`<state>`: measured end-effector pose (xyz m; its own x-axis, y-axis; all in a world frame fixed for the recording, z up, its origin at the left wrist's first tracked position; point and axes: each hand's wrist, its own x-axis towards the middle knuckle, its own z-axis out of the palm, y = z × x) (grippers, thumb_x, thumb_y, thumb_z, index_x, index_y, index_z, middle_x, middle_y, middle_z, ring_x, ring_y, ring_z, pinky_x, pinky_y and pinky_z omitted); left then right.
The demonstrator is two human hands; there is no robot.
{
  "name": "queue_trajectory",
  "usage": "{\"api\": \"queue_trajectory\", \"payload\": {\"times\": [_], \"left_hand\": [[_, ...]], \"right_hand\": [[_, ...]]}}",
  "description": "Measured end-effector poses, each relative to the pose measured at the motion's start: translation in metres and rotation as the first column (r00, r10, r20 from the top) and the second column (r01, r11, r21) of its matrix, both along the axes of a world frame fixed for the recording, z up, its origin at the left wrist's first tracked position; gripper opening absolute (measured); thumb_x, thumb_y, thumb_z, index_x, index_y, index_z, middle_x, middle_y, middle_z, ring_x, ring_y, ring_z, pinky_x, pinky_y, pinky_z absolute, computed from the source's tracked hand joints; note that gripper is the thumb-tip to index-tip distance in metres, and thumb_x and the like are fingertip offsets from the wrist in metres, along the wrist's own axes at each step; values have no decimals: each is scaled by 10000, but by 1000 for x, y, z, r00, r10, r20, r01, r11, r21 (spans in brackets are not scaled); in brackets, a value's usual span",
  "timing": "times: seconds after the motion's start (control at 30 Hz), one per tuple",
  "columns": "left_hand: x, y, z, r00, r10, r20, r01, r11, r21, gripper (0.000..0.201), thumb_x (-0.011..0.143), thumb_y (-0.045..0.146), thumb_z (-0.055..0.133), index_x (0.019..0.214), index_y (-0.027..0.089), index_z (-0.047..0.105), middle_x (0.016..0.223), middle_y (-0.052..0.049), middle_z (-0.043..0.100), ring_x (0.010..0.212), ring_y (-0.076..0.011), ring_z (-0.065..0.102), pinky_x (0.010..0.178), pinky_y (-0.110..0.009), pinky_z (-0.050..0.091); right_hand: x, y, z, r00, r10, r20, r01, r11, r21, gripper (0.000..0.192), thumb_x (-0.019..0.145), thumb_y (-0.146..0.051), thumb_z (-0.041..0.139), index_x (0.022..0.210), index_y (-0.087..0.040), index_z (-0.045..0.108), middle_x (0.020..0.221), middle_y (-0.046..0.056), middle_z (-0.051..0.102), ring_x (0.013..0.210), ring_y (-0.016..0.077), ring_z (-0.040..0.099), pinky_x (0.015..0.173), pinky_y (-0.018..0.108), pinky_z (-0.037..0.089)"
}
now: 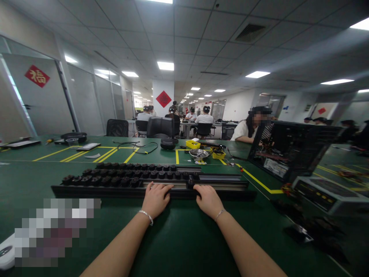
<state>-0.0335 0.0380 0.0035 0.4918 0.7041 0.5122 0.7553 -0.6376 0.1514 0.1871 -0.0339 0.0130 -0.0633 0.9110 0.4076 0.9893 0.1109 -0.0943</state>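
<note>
Several long black rails [100,192] lie side by side across the green worktop [184,238], directly in front of the person at work, with rows of squat black cylindrical pieces [105,181] filling much of their left and middle stretches. The left hand [155,201] rests on the front rail, fingers apart and stretched forward over its pale channel, the thumb held away from them. The right hand [210,199] lies on the same rail farther right, its fingertips just beside a small black upright block [190,183]; from where I stand I cannot tell whether they pinch anything. Each wrist wears a thin silver bracelet [145,216]. Off to the right stands an open black metal computer case [319,148], with a grey metal power supply box [331,195] nearer the person. Behind the rails sit a round silvery bowl [198,154] and a small yellow plastic tray [193,144]; left of them lies a thin black looped cable [150,152]. Beyond the case, a co-worker in a white top [240,131] leans on the worktop.
</note>
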Motion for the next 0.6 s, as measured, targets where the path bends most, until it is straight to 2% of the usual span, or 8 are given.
{"api": "queue_trajectory", "payload": {"times": [0.27, 0.6], "left_hand": [[0, 0, -1, 1000, -3, 4, 3, 1000, -6, 319, 830, 290, 424, 1113, 359, 556, 956, 25, 649, 960, -175, 550, 1028, -464, 206], [0, -1, 0, 1000, 5, 2, -5, 1000, -2, 321, 822, 286, 432, 1105, 360, 564, 967, 24, 653, 962, -178, 551, 1024, -461, 215]], "right_hand": [[1, -4, 5, 999, -40, 1, 40, 999, -26, 251, 778, -198, 473, 1006, -234, 571, 910, 24, 641, 880, 171, 549, 826, 290, 334], [2, -2, 4, 999, -31, 5, 31, 999, -19, 241, 777, -201, 487, 1000, -235, 571, 898, 21, 644, 876, 169, 554, 824, 283, 340]]}}
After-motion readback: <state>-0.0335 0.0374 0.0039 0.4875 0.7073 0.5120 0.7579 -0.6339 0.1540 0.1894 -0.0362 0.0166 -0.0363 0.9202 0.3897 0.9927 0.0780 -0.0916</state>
